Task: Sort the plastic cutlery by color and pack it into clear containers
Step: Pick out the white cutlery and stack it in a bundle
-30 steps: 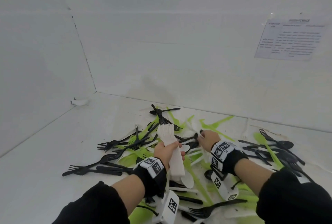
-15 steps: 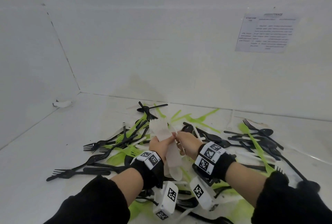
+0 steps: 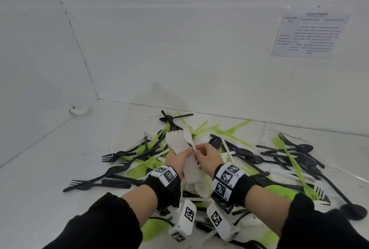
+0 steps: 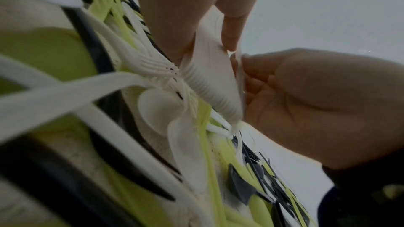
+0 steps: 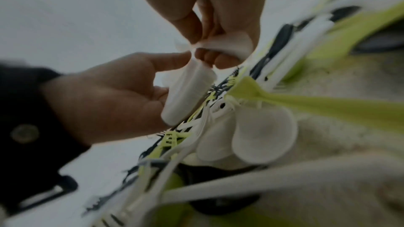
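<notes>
White walls [image 3: 179, 49] meet at a corner behind a white table [image 3: 50, 168], and a printed sheet [image 3: 309, 35] hangs on the right wall. Across the table spreads a heap of cutlery [image 3: 249, 158]: black forks and spoons, green pieces and white ones, all mixed and overlapping. A few black forks [image 3: 95, 183] lie out at the heap's left edge.

Both hands work above the middle of the heap, touching each other. The left hand [image 3: 177, 158] has its grip closed around a thick stack [image 3: 179, 144] of nested white forks, tines pointing away from the person, handles running down past the palm. In the left wrist view the stack [image 4: 210, 82] shows as many ribbed layers pressed together between thumb and fingers.

The right hand [image 3: 207, 158] pinches a single white piece [image 3: 188, 138] between thumb and fingertips, holding it against the right side of the stack. Whether it is a fork or a spoon cannot be told.
</notes>
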